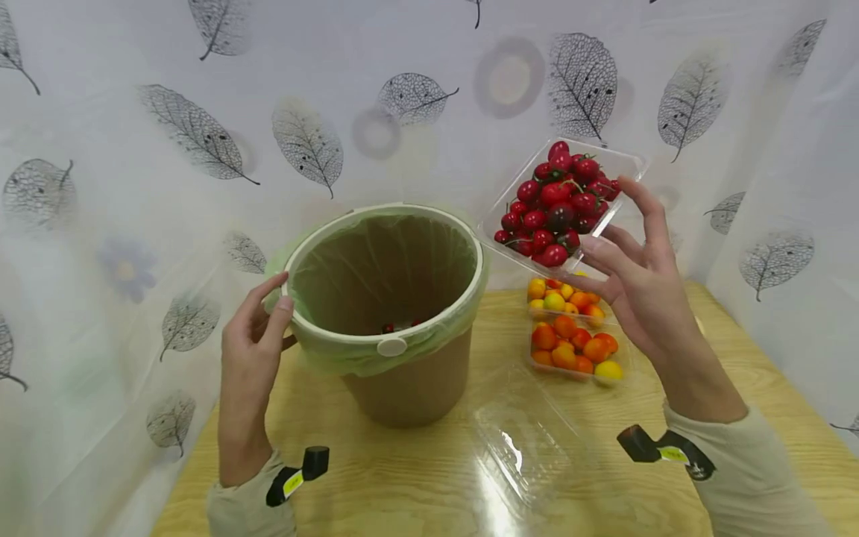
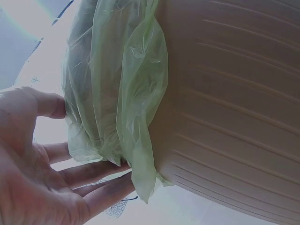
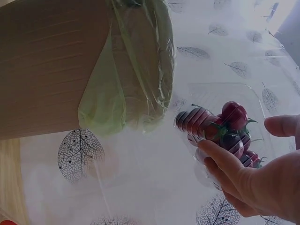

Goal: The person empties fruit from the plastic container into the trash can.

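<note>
A brown trash can [image 1: 409,391] with a white rim stands on the table, lined with a thin green bag [image 2: 145,93]. My left hand [image 1: 258,343] grips its rim at the left, thumb and fingers on either side. My right hand [image 1: 637,276] holds a clear plastic container [image 1: 520,175] by its right edge, tilted, above and to the right of the can. Inside it are several red cherry tomatoes [image 1: 553,195] with green stems, some very dark; they also show in the right wrist view. A few dark red pieces [image 1: 388,328] lie down inside the can.
An open clear plastic container [image 1: 520,440] lies on the wooden table [image 1: 376,485] in front. Behind it, two clear containers hold small orange and yellow fruits [image 1: 564,354]. A white curtain [image 1: 416,45] with a leaf print hangs at the back and sides.
</note>
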The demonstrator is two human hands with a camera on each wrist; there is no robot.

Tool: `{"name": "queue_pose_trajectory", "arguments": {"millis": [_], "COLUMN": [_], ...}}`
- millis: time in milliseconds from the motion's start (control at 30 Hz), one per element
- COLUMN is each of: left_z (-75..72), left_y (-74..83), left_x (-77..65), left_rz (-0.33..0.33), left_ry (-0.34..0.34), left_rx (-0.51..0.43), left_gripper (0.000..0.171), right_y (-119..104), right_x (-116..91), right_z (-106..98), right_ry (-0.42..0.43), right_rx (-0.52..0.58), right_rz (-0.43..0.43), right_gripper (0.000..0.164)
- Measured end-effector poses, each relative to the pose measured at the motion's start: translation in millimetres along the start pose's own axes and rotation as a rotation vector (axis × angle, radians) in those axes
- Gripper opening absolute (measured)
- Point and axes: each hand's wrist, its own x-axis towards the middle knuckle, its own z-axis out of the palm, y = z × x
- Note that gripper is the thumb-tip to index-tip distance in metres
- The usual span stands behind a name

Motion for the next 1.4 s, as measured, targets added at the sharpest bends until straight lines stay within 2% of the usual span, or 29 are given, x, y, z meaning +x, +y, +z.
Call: {"name": "queue_pose_trajectory", "arguments": {"millis": [233,467,567,733,867,1033,1400], "left_z": [1.0,1.7,1.4,1.6,2.0,2.8,1.1], "left_y": [-1.3,-1.1,-0.5,-0.3,-0.7,-0.2,-1.7], "left_x": [-0.6,0.7,1.0,1.7,1.7,2.5,2.3], "left_rz": [0.002,0.026,0.025,0.022,0.025,0.035,0.023], "left_ry": [-0.005,-0.001,0.001,-0.001,-0.003,-0.009,0.001], "left_rx": [-0.008,-0.001,0.0,-0.003,-0.005,-0.004,-0.007], "left_gripper": [0.038,0.037,0.038,0.037,0.037,0.037,0.037], "right_y": [11,21,25,30,32,36,44], "right_x": [18,31,36,43,43,39,40], "right_z": [22,40,47,56,60,64,76], "right_ry": [0.044,0.047,0.033,0.015,0.013,0.022,-0.012], "right_rx": [-0.103,-0.257,-0.367,-0.554,-0.652,-0.692,-0.768], "right_rz": [-0.1,-0.13,-0.168,-0.288,-0.305,-0.296,-0.364], "right_gripper": [0.07,0.073,0.073,0.073,0.073,0.073,0.067]}}
